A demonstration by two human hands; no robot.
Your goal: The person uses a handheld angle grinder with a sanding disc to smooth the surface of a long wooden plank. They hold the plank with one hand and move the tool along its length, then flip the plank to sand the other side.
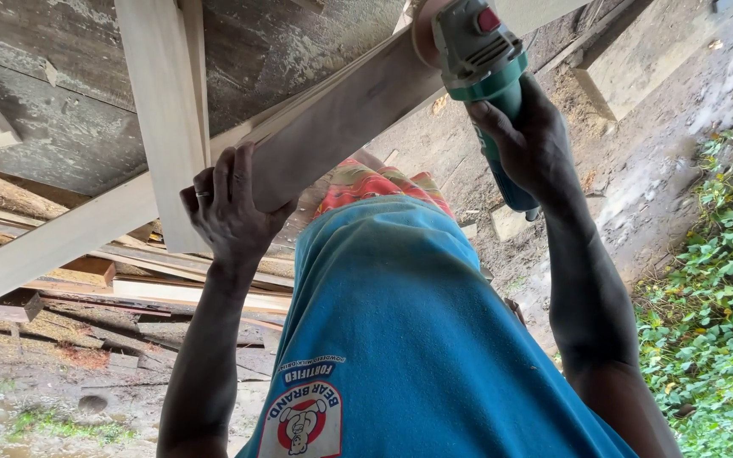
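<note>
One green handheld power sander (485, 76), its pad cut off at twelve o'clock, is clenched in the right hand (526, 140); the left hand (229, 208) grips one long pale wooden plank (332, 119).

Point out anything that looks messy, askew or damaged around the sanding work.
Offcut planks lie in a jumbled, criss-crossed heap on the muddy ground, with sawdust among them. The left hand steadies the pale board; the right hand holds the green grinder against it.
</note>
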